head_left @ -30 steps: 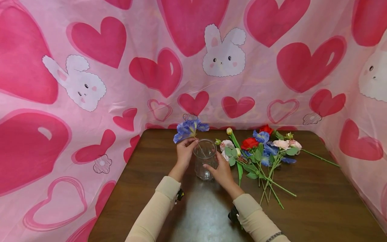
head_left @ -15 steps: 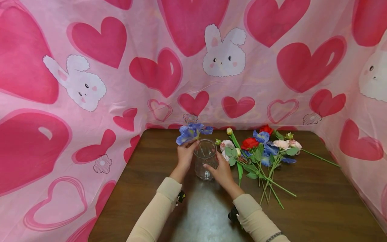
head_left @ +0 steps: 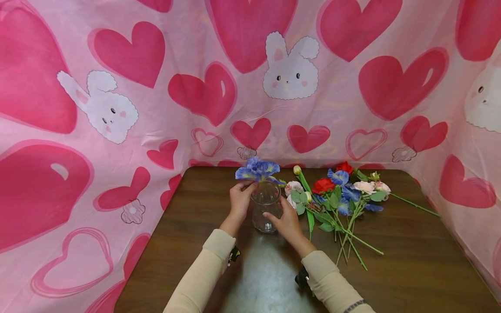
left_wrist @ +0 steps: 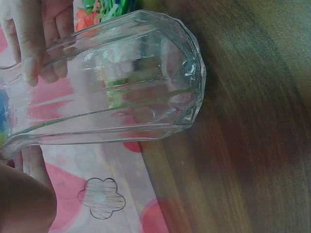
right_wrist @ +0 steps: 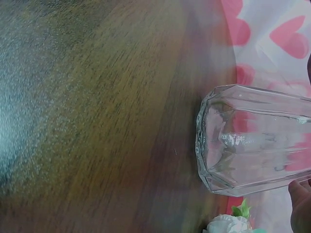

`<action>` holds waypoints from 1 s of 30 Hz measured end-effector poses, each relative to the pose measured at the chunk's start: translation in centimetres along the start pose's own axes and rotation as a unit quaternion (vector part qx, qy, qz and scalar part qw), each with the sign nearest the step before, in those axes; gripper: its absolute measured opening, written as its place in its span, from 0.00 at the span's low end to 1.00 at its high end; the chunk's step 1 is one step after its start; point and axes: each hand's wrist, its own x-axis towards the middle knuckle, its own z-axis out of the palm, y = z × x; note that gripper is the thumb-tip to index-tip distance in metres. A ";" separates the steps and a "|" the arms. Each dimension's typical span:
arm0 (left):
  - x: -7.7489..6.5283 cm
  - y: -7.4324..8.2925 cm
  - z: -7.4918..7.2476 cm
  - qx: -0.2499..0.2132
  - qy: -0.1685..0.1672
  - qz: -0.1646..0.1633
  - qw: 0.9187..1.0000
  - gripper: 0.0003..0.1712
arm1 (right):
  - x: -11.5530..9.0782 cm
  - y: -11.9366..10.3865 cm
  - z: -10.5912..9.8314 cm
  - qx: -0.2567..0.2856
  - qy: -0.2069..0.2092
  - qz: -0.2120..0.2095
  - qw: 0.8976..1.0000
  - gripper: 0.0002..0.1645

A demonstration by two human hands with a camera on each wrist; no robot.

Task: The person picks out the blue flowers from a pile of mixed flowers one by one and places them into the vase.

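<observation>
A clear faceted glass vase stands upright on the table. My right hand grips its right side, thumb across the front. At the vase's rim, my left hand pinches a blue iris just under its bloom. The bloom sits above the opening, while its thin green stem runs down inside the glass to the base in the left wrist view. In the right wrist view the lower vase shows, with a bit of the right hand at the edge.
Right of the vase lies a loose pile of flowers: red roses, pale pink roses, blue irises and a yellow tulip bud. Their stems point toward the front of the brown table. A pink heart-patterned cloth hangs behind.
The iris first came down and right as the left hand lowered its stem into the vase. Its bloom then turned and shifted further right over the opening. The right hand and vase stayed still.
</observation>
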 end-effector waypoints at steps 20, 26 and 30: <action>-0.8 -0.4 -1.4 0.008 -0.077 -0.033 0.996 0.17 | 0.0 0.2 0.0 -0.005 -0.003 -0.007 1.000 0.43; -1.4 -1.2 -3.0 0.036 -0.178 -0.018 0.983 0.23 | 0.0 0.3 0.1 -0.004 -0.001 -0.009 1.000 0.43; -1.6 -2.0 -3.5 0.022 -0.232 -0.030 0.972 0.31 | 0.0 0.3 0.1 -0.001 0.001 -0.011 1.000 0.42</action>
